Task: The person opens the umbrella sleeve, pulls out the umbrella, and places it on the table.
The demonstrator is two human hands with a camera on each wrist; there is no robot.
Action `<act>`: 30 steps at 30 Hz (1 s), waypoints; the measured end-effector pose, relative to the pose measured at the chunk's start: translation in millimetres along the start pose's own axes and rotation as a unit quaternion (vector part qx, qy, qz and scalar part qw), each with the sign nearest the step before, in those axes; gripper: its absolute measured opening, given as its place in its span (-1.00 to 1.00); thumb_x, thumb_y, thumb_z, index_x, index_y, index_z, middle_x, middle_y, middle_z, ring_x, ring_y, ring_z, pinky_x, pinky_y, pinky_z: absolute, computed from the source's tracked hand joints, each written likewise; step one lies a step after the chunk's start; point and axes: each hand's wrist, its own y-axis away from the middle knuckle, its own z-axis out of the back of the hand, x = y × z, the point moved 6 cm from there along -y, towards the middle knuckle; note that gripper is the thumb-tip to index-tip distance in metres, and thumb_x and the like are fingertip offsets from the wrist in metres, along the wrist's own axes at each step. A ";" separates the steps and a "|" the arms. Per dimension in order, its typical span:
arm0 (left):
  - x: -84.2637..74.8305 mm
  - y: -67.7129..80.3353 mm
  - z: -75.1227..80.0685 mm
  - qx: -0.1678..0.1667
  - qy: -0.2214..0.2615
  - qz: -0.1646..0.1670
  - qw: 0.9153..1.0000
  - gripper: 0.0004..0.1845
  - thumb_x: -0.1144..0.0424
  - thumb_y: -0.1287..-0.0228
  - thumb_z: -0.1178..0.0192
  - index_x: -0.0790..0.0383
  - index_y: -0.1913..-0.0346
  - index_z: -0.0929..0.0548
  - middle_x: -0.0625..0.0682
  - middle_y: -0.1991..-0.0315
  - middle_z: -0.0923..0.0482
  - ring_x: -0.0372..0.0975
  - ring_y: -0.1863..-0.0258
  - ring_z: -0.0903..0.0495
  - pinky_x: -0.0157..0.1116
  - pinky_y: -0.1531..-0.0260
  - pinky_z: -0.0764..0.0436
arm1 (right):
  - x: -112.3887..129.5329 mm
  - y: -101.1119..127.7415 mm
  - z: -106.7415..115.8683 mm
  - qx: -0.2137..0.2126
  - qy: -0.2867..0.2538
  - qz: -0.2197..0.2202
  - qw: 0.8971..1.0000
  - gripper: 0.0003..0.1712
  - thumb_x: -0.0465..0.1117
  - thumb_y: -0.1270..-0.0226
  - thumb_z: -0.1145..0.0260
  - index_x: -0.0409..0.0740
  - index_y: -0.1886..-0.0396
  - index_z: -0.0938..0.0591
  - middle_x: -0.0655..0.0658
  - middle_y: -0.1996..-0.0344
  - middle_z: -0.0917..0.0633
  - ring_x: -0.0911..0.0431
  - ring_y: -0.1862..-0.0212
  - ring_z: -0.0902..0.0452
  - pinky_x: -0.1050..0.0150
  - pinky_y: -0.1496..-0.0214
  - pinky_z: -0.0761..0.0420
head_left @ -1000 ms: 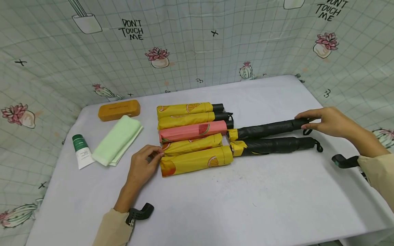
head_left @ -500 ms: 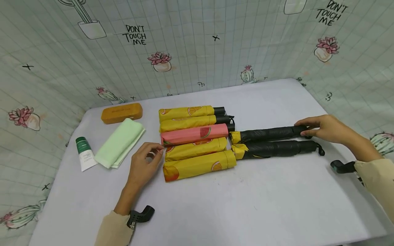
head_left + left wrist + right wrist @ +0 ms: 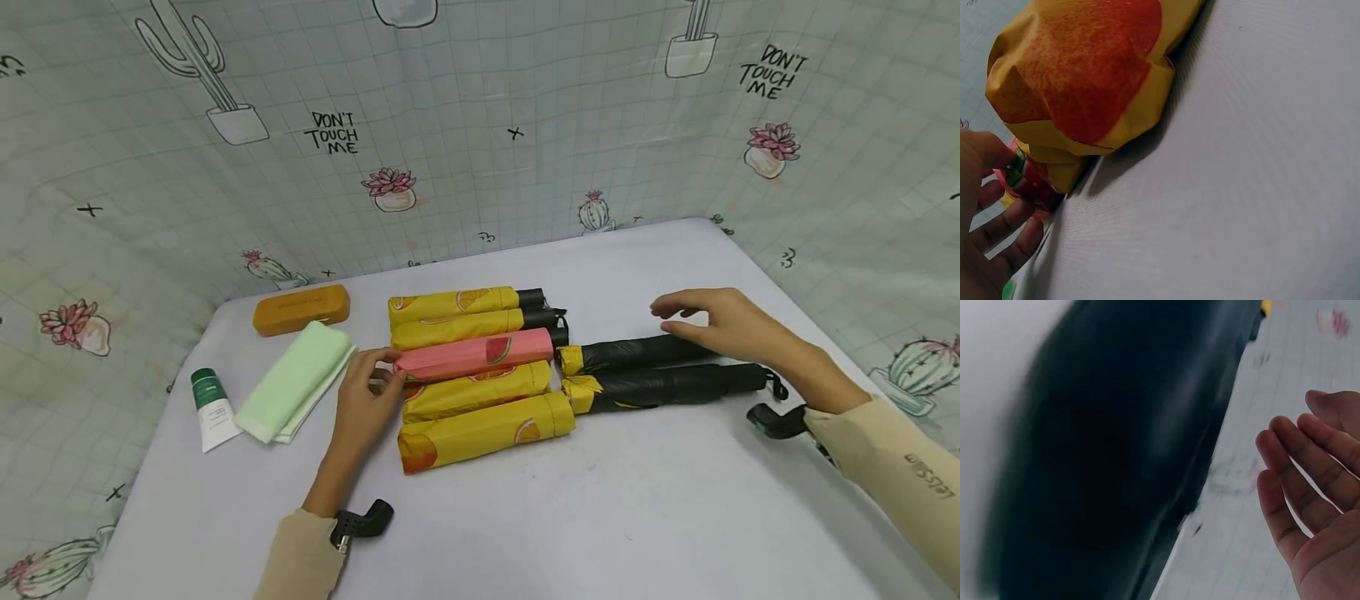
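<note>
The left hand (image 3: 365, 400) rests at the left end of the pink umbrella (image 3: 480, 354), its thumb and fingers curled around that end; the left wrist view shows the fingers (image 3: 1007, 225) against the pink fabric, beside the bunched tip of the nearest yellow umbrella (image 3: 487, 421). The pink umbrella lies in the middle of a row of five folded umbrellas near the centre of the table (image 3: 600, 517), with two yellow ones on its far side and two on its near side, all side by side and touching.

The right hand (image 3: 716, 321) hovers over the far black umbrella (image 3: 637, 352), fingers straight and spread, holding nothing; in the right wrist view the palm and fingers (image 3: 1300, 487) are clear of the dark cover. Whether the heel of the hand touches the umbrella cannot be told. A second black umbrella (image 3: 675, 385) lies just beside it on the near side, its strap end pointing toward the right edge of the table. Both black umbrellas show yellow fabric at their left ends, which meet the right ends of the row.

Toward the left edge of the table lie a folded green cloth (image 3: 296, 382), a white tube with a green cap (image 3: 212, 408) and, nearer the far edge, an orange case (image 3: 302, 309).
</note>
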 end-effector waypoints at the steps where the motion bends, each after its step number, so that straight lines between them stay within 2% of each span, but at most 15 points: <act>1: 2.1 1.9 1.0 -0.009 0.003 -0.002 1.000 -0.69 0.34 -0.33 -0.32 0.17 -0.11 -0.63 0.05 -0.02 -0.52 -0.13 0.22 -0.61 -0.50 0.30 -0.54 | 7.0 -5.8 -3.9 0.003 -0.005 0.012 1.000 -0.66 -0.20 -0.43 -0.34 -0.16 -0.15 -0.65 -0.11 -0.02 -0.72 -0.09 -0.01 -0.61 -0.15 0.03 -0.57; 5: 5.3 5.5 4.4 -0.036 0.003 -0.020 0.999 -0.76 0.36 -0.31 -0.34 0.19 -0.02 -0.69 0.04 0.05 -0.56 -0.15 0.26 -0.61 -0.55 0.31 -0.52 | 27.3 -25.0 -17.4 0.015 -0.021 0.040 0.999 -0.66 -0.25 -0.40 -0.36 -0.20 -0.13 -0.65 -0.13 -0.03 -0.71 -0.10 -0.01 -0.61 -0.16 -0.02 -0.58; 11: -0.4 6.2 7.2 -0.063 -0.035 -0.053 0.996 -0.86 0.37 -0.27 -0.38 0.25 0.13 -0.75 0.05 0.25 -0.65 -0.22 0.33 -0.59 -0.52 0.29 -0.52 | 46.1 -46.7 -38.1 0.045 -0.026 0.064 0.997 -0.66 -0.27 -0.39 -0.36 -0.25 -0.12 -0.66 -0.16 -0.04 -0.70 -0.09 -0.04 -0.62 -0.15 -0.05 -0.59; 15: -1.1 6.5 7.8 -0.067 -0.041 -0.051 0.996 -0.86 0.38 -0.26 -0.39 0.25 0.13 -0.74 0.04 0.28 -0.64 -0.26 0.33 -0.58 -0.52 0.30 -0.53 | 54.9 -61.1 -52.0 0.069 -0.026 0.070 0.995 -0.64 -0.25 -0.40 -0.35 -0.27 -0.14 -0.65 -0.18 -0.07 -0.69 -0.07 -0.10 -0.61 -0.13 -0.13 -0.56; 20: -0.1 7.5 8.4 -0.069 -0.032 -0.054 0.996 -0.86 0.39 -0.26 -0.38 0.26 0.13 -0.74 0.04 0.28 -0.63 -0.25 0.32 -0.57 -0.49 0.32 -0.55 | 61.3 -75.8 -67.9 0.095 -0.032 0.065 0.993 -0.61 -0.23 -0.42 -0.33 -0.29 -0.18 -0.63 -0.20 -0.08 -0.68 -0.09 -0.11 -0.60 -0.14 -0.15 -0.55; 30: 0.4 6.8 6.9 -0.071 -0.019 -0.062 0.995 -0.85 0.40 -0.25 -0.39 0.27 0.13 -0.75 0.04 0.27 -0.63 -0.22 0.31 -0.60 -0.49 0.32 -0.56 | 65.8 -91.0 -85.1 0.128 -0.030 0.080 0.988 -0.61 -0.29 -0.39 -0.35 -0.26 -0.18 -0.63 -0.19 -0.08 -0.68 -0.11 -0.15 -0.57 -0.11 -0.19 -0.54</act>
